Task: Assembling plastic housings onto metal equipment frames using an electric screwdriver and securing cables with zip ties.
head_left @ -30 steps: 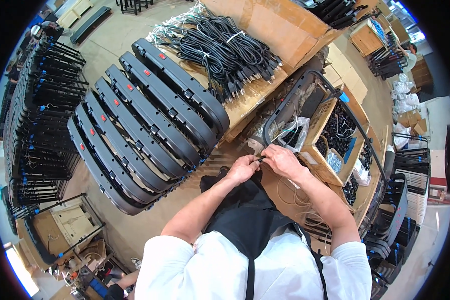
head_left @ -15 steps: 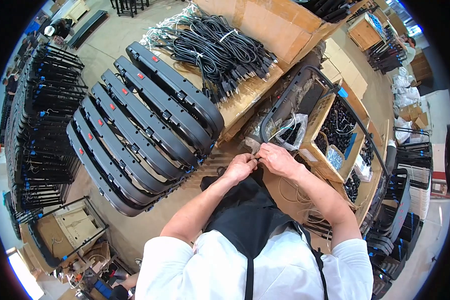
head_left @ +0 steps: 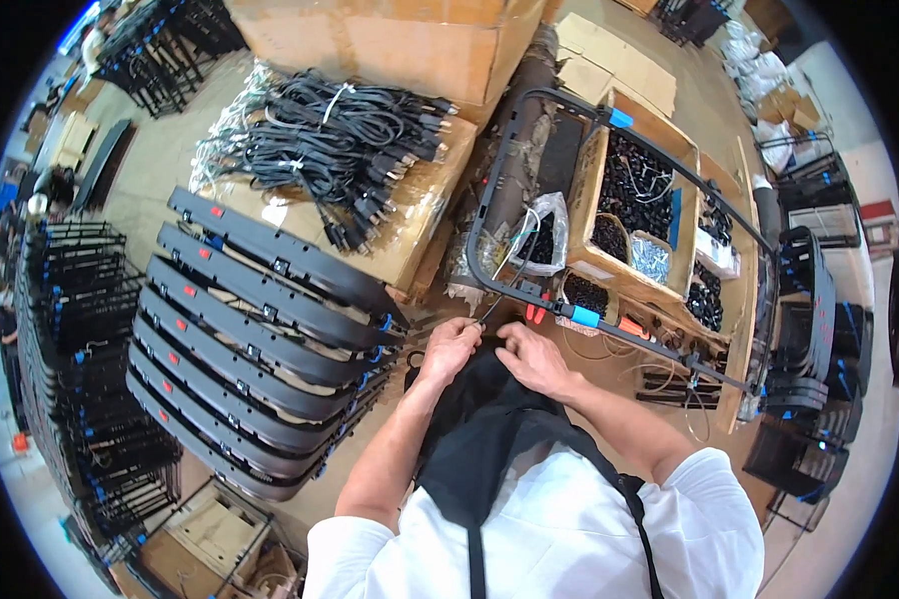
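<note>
My left hand (head_left: 453,347) is closed in a pinch on the end of a thin dark wire (head_left: 492,303). The wire runs up to the near corner of a black tubular frame (head_left: 477,250) banded with blue tape. Close beside it, my right hand (head_left: 532,359) is half curled, thumb and fingers apart, with nothing visible in it. Both hands are just short of the frame's near bar, above my black apron (head_left: 499,429). A red-handled tool (head_left: 536,311) shows by that bar, partly hidden.
A row of dark grey curved panels (head_left: 260,344) with red switches stands left. Bundled black power cords (head_left: 340,130) lie on a cardboard box. Under the frame, a wooden bin (head_left: 581,265) holds small black parts and screws. A plastic bag (head_left: 541,235) sits beside it.
The view has turned, and the frame appears lower and nearer my hands. My hands, together before, have come apart; the right has let go and the left keeps a pinch.
</note>
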